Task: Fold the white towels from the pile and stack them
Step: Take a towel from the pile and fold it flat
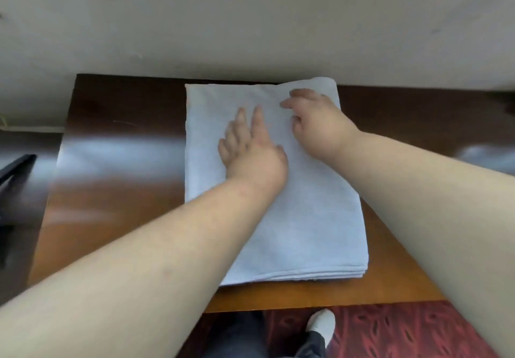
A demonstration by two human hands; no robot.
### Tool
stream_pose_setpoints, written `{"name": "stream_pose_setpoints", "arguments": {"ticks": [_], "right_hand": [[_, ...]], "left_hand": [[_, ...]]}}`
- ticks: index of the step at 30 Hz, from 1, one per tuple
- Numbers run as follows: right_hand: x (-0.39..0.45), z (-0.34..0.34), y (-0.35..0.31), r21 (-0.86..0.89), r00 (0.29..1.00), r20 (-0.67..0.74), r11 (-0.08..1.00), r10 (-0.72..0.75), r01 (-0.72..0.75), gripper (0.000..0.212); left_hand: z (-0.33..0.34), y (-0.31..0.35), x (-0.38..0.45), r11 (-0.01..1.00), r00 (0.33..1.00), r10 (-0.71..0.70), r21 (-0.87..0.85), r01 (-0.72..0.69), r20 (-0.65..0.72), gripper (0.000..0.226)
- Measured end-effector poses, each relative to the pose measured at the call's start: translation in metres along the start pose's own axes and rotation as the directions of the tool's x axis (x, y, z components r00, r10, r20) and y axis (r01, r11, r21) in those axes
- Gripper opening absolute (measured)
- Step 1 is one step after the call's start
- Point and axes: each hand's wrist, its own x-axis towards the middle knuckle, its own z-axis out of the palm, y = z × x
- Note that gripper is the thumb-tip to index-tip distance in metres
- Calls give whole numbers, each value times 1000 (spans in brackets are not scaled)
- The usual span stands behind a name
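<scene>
Towels [303, 218] lie folded in a flat white stack under both hands, on the wooden worktop [125, 190], with the far edge of the stack against the pale wall [250, 23]. The left hand [250, 148] is laid flat on the top layer, fingers straight and spread, pressing down and holding nothing. The right hand [317, 123], just beside it and farther from the body, has its fingers bent loosely over the cloth; whether a fold is pinched beneath them cannot be told. Beyond the right grip, the far corner [320, 83] of the top towel is seen raised in a soft roll.

The step in hand is judged to be smoothing and squaring the top towel. It would be done well if the left palm were kept as an anchor while the raised corner is drawn flat and the edges are brought level with the layers showing at the near edge.

The pile of unfolded towels is not in view. The count of layers is hard to make out, and the outer scene is blurred. Below the worktop, a white shoe [322, 322] and red patterned carpet [404, 329] are partly cut off.
</scene>
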Motion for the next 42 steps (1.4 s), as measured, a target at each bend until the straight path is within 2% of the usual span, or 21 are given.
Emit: {"name": "stream_pose_setpoints", "arguments": {"ticks": [3,5,8,11,17,21,24,26,28,31,33,35,36,40,42], "right_hand": [[14,6,27,-274,961,276,957,-13,92,57],[12,12,38,-309,939,342,947,23,89,64],[-3,17,45,-269,946,318,963,66,23,68],[-29,16,54,-273,949,270,958,161,-85,70],[-96,19,60,-375,929,212,903,304,-210,76],[-134,22,46,-419,868,239,852,436,-313,78],[-156,24,35,-334,793,323,846,516,-415,62],[-168,24,30,-328,830,386,900,404,-285,45],[-178,19,25,-259,873,363,935,325,-241,33],[-189,12,32,-38,880,275,919,386,-392,29],[-190,16,35,56,926,116,929,358,-366,34],[-188,30,29,108,977,-46,974,206,-200,40],[-186,38,23,128,986,-64,981,153,-144,44],[-187,75,21,-4,981,123,989,149,-150,62],[-195,85,32,-72,982,123,988,143,-135,73]], "left_hand": [[35,6,-33,995,984,-78,81,65,159,87],[47,1,-39,987,973,-80,156,46,215,86],[48,-8,-34,959,962,20,267,-96,273,80],[39,-17,-26,903,921,166,322,-286,352,76],[20,-12,-14,716,797,343,412,-565,498,69],[15,9,-8,601,705,375,421,-679,602,72],[18,22,-12,516,673,388,457,-725,630,72],[23,29,-22,476,689,388,507,-719,612,76],[27,31,-36,555,763,357,535,-637,538,77],[33,20,-64,789,891,297,437,-431,343,70],[39,11,-85,871,922,303,324,-370,241,56],[48,3,-105,862,903,363,284,-419,228,52],[52,-1,-113,844,888,389,292,-451,246,53],[53,-24,-123,794,874,368,382,-472,316,66],[50,-35,-119,761,860,387,410,-502,333,70]]}}
